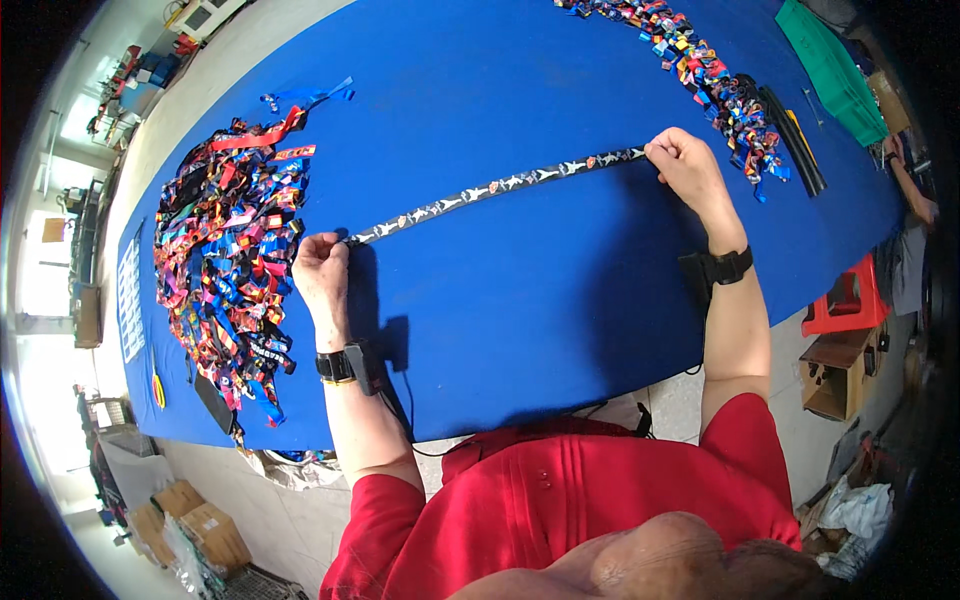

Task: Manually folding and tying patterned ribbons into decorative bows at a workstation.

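A black printed ribbon strap (500,184) with white and small red figures is stretched taut above the blue cloth. My left hand (322,270) pinches one end of it, close to the big heap of straps. At the other end, farther away and to the right, my right hand (686,172) pinches it between thumb and fingers. The heap of loose straps (235,270), in red, blue, black and other colours, lies left of my left hand. Beyond my right hand runs a long row of small rolled straps (700,75).
A blue cloth (480,330) covers the table. Yellow-handled scissors (158,391) lie at its left edge. A green crate (835,75) and dark tube-like pieces (795,140) are at the far right. A red stool (846,300) and cardboard box (838,375) stand beside the table. Another person's arm (910,185) shows at right.
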The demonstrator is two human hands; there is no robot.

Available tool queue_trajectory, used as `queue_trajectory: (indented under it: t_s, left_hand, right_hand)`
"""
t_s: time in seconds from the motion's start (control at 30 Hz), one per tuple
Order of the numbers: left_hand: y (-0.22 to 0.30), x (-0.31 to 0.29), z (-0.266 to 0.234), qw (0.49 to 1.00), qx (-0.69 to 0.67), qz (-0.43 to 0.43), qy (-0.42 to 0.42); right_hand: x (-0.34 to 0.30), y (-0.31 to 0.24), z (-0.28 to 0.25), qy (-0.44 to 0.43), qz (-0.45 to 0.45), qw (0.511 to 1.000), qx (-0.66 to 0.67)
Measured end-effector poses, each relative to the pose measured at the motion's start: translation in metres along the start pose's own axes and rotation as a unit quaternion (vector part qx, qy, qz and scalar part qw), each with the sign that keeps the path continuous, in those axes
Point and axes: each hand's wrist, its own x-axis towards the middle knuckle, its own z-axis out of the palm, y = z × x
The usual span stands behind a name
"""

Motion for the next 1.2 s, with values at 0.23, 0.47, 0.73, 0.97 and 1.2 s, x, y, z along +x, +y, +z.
queue_trajectory:
  t_s: [0.23,0.47,0.73,0.97,1.2]
  left_hand:
    - [0.0,0.0,-0.001,1.0,0.014,-0.009,-0.002]
    - [0.002,-0.002,-0.003,1.0,0.027,-0.005,-0.01]
    - [0.011,-0.005,-0.002,0.998,0.057,-0.01,-0.013]
    - [0.009,-0.005,-0.006,0.996,0.084,-0.024,-0.02]
    - [0.02,-0.009,-0.006,0.988,0.157,0.0,-0.015]
  right_hand:
    - [0.002,0.005,-0.002,-0.003,0.001,0.999,-0.034]
    - [0.003,0.008,-0.002,0.02,-0.002,1.0,0.001]
    - [0.004,0.007,-0.006,0.014,0.035,0.995,-0.094]
    - [-0.002,-0.007,-0.004,0.024,0.028,0.991,-0.13]
    - [0.0,-0.003,-0.004,0.024,0.042,0.987,-0.154]
